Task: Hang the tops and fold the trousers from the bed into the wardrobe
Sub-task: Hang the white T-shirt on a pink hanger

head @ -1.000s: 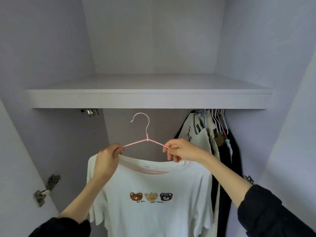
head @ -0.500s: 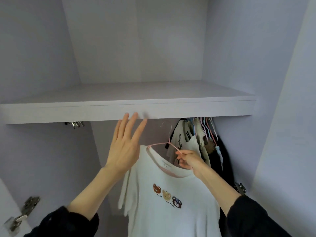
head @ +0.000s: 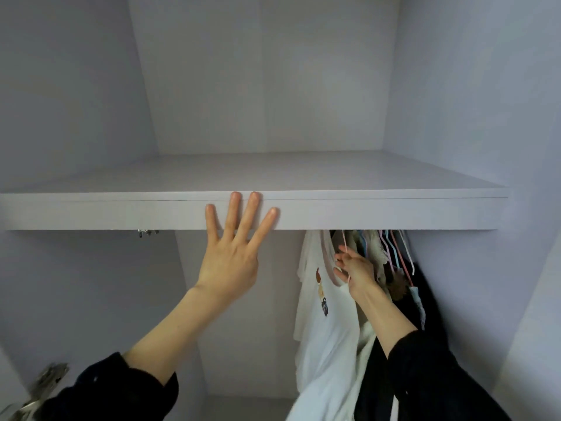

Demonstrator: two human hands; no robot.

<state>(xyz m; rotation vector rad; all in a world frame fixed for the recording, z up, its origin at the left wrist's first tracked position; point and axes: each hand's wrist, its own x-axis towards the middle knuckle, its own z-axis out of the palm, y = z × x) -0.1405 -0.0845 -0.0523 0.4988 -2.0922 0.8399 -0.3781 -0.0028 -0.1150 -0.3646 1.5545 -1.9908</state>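
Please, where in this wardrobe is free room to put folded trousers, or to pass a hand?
The shelf top shows bare from wall to wall. Below it, the space between the left wall and the white T-shirt is open. The right end is crowded: hanging clothes packed together, the right hand among them. The left hand lies against the shelf's front edge.

Soft, dim daylight is reaching in from behind me. My right hand [head: 353,265] is smearing with motion blur; wide-angle lens is bowing the pale lilac laminate shelf [head: 364,212], underside sitting in shadow.
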